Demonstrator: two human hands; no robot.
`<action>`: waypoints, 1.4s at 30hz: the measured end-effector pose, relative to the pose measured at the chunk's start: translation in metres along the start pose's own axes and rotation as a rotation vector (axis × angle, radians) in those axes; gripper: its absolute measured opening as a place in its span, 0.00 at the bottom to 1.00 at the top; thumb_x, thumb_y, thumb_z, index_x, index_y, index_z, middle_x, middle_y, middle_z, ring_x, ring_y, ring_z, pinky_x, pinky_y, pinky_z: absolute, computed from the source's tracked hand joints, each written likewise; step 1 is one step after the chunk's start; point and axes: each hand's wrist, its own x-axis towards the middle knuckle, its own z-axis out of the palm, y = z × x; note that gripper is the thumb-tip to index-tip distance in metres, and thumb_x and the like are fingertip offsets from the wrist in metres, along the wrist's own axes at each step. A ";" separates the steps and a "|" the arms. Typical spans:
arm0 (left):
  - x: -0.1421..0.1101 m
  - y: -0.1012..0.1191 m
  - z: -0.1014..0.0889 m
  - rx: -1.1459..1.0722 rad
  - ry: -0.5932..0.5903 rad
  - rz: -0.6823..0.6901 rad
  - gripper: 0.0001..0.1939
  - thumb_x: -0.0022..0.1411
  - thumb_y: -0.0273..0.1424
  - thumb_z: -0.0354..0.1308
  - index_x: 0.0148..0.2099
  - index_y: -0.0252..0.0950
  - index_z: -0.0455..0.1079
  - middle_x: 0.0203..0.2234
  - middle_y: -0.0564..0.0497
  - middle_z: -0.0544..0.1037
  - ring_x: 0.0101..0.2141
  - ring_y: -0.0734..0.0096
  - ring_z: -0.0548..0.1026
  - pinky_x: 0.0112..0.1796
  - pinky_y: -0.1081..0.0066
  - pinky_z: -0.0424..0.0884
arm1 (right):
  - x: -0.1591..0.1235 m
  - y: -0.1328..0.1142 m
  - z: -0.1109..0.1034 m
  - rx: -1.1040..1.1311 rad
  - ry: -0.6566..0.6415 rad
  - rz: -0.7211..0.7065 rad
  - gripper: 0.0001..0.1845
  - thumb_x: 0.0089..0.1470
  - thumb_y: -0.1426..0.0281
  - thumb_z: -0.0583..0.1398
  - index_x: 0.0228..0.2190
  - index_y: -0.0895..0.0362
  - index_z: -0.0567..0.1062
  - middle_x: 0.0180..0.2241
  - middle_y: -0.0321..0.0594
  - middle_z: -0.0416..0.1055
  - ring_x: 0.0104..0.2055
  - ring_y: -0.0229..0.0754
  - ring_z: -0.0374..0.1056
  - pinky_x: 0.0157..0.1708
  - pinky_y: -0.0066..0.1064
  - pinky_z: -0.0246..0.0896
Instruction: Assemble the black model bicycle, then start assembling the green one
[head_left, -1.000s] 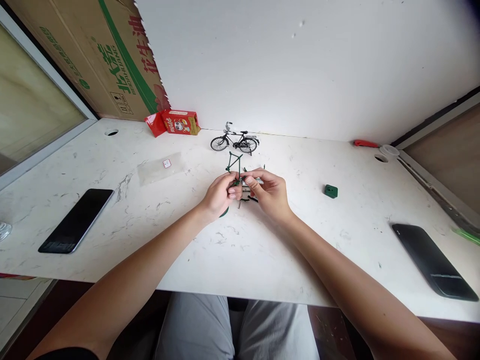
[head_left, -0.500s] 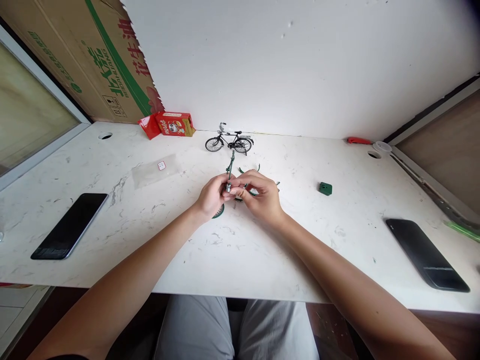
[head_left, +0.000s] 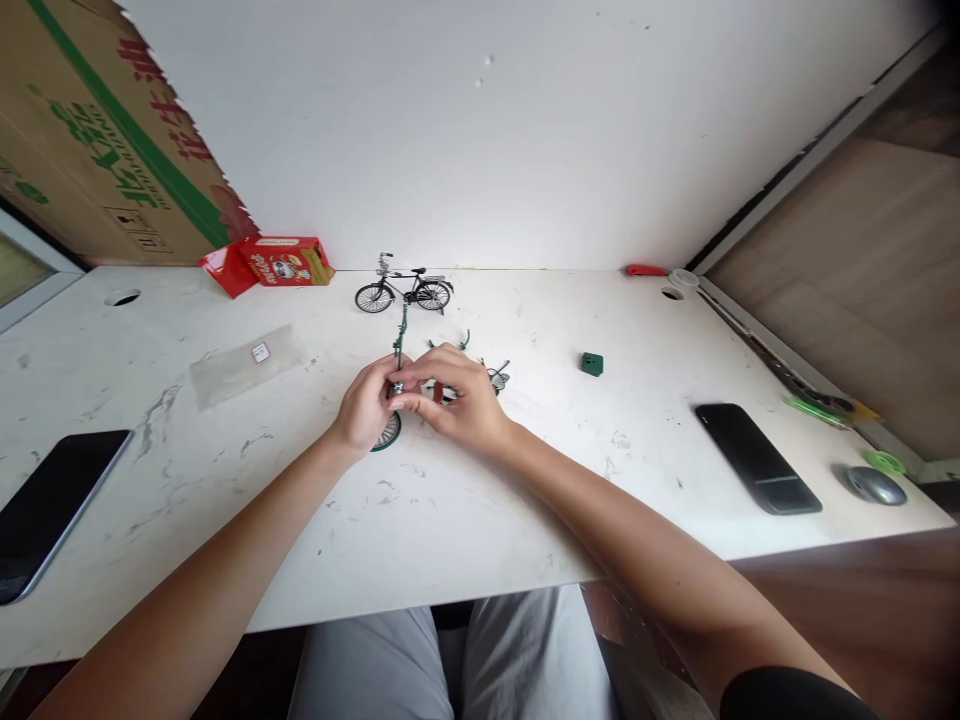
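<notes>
My left hand (head_left: 361, 410) is closed around a slim green model-bicycle part (head_left: 402, 328), which points up and away from me. At the part's near end is a small silvery piece (head_left: 398, 388), and the fingertips of my right hand (head_left: 474, 408) pinch there. Fingers hide much of the join. Below my left hand a green spoked wheel (head_left: 388, 433) is partly visible on the table. Other green bicycle pieces (head_left: 498, 378) lie behind my right hand, partly covered. A finished black model bicycle (head_left: 405, 290) stands upright just beyond.
On the white table (head_left: 480, 520) lie a clear plastic bag (head_left: 247, 368), a green block (head_left: 592, 363), a left phone (head_left: 60, 500) and a right phone (head_left: 754, 455). A red box (head_left: 289, 262) and red cutter (head_left: 646, 270) are at the back. A computer mouse (head_left: 876, 485) sits far right.
The view has swung right, so the table's things appear further left and the mouse has come into sight. Both hands keep their hold on the green part, with little change of grip.
</notes>
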 end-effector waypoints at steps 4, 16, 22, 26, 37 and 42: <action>-0.001 0.004 -0.001 -0.074 -0.023 0.024 0.14 0.67 0.32 0.55 0.27 0.37 0.66 0.26 0.51 0.63 0.31 0.68 0.64 0.32 0.73 0.66 | 0.001 0.004 -0.003 -0.090 -0.037 -0.064 0.18 0.64 0.54 0.65 0.44 0.55 0.82 0.38 0.44 0.80 0.43 0.44 0.71 0.40 0.36 0.71; 0.004 0.013 -0.004 -0.028 0.088 0.024 0.10 0.62 0.36 0.66 0.34 0.35 0.75 0.30 0.50 0.70 0.33 0.67 0.71 0.31 0.71 0.66 | -0.001 0.013 -0.006 -0.135 -0.070 0.004 0.19 0.65 0.52 0.63 0.47 0.52 0.80 0.40 0.42 0.81 0.46 0.45 0.71 0.44 0.37 0.70; 0.005 0.010 -0.006 -0.034 0.061 0.004 0.12 0.61 0.39 0.66 0.34 0.36 0.71 0.31 0.50 0.70 0.36 0.66 0.72 0.33 0.72 0.67 | -0.003 0.015 -0.004 -0.118 -0.042 0.000 0.20 0.64 0.50 0.64 0.46 0.52 0.81 0.39 0.43 0.80 0.44 0.46 0.71 0.38 0.36 0.70; 0.004 0.010 -0.002 -0.070 -0.003 0.024 0.09 0.63 0.35 0.61 0.32 0.36 0.70 0.29 0.51 0.69 0.33 0.68 0.70 0.34 0.71 0.67 | -0.004 0.012 -0.004 -0.100 -0.049 0.009 0.22 0.62 0.49 0.65 0.47 0.52 0.80 0.38 0.43 0.80 0.44 0.47 0.71 0.32 0.35 0.68; 0.017 0.022 -0.026 0.005 0.157 0.145 0.06 0.63 0.32 0.60 0.33 0.37 0.70 0.28 0.52 0.69 0.29 0.71 0.69 0.34 0.72 0.68 | 0.005 0.020 -0.022 -0.357 -0.014 0.149 0.14 0.73 0.65 0.54 0.47 0.54 0.79 0.42 0.46 0.80 0.49 0.51 0.67 0.44 0.42 0.68; 0.027 0.017 -0.043 0.160 0.371 0.160 0.15 0.65 0.42 0.64 0.35 0.36 0.71 0.30 0.50 0.76 0.28 0.73 0.73 0.32 0.73 0.68 | 0.001 0.031 -0.023 -0.472 -0.315 0.137 0.14 0.67 0.62 0.63 0.49 0.56 0.80 0.46 0.48 0.79 0.53 0.56 0.65 0.52 0.48 0.65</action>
